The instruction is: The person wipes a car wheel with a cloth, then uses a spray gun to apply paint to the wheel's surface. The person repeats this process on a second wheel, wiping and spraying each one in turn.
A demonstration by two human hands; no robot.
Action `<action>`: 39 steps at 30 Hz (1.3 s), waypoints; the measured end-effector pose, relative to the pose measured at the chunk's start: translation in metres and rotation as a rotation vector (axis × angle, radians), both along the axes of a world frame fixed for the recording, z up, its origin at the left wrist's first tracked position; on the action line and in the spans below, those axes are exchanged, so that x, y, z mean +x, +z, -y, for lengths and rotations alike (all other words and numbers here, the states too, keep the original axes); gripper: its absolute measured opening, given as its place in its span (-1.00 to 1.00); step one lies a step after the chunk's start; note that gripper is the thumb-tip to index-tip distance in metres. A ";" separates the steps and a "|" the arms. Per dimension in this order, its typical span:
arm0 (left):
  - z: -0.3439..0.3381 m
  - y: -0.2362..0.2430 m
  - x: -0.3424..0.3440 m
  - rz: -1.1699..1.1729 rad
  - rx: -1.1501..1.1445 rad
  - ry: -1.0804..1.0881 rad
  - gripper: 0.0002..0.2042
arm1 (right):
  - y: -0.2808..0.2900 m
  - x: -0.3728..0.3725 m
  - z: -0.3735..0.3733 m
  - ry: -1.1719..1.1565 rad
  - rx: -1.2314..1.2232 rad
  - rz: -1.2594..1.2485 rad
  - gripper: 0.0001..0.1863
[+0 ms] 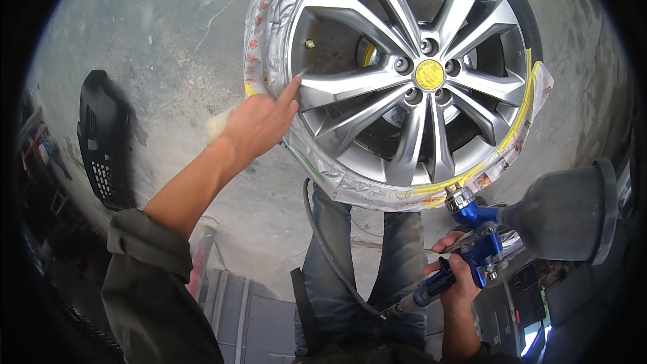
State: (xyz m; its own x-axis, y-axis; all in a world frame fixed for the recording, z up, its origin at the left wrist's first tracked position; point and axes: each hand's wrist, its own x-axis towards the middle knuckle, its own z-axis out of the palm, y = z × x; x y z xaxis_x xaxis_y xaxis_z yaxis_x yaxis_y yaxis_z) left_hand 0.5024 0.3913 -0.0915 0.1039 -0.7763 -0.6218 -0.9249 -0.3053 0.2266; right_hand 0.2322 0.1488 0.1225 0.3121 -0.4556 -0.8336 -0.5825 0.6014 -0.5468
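A silver alloy wheel (357,86) with twin spokes fills the upper middle, its hub cap (429,75) covered in yellow masking tape. Plastic film (273,40), printed paper (495,172) and yellow tape wrap the tyre around the rim. My left hand (258,121) is open and holds nothing visible; its stretched forefinger reaches the rim's left edge at a spoke end, and looks to touch it. At the lower right my right hand (461,283) is closed around the handle of a blue spray gun (482,249). Its nozzle is just below the wheel's lower edge.
A large grey paint cup (559,216) sticks out rightward from the gun. An air hose (323,246) loops from the handle across my legs. On the concrete floor (175,47) at left lies a black plastic part (101,138); shelving stands at the far left.
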 end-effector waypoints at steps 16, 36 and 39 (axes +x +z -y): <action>0.010 -0.007 0.039 0.048 0.063 -0.032 -0.73 | -0.005 0.007 0.003 -0.006 0.000 -0.006 -0.56; 0.036 0.034 0.031 -0.507 -0.800 1.803 -0.53 | -0.004 0.010 0.023 -0.058 0.018 -0.022 -0.57; 0.086 0.011 0.059 0.120 -1.105 1.255 -0.56 | -0.003 0.010 0.026 -0.075 -0.006 -0.029 -0.57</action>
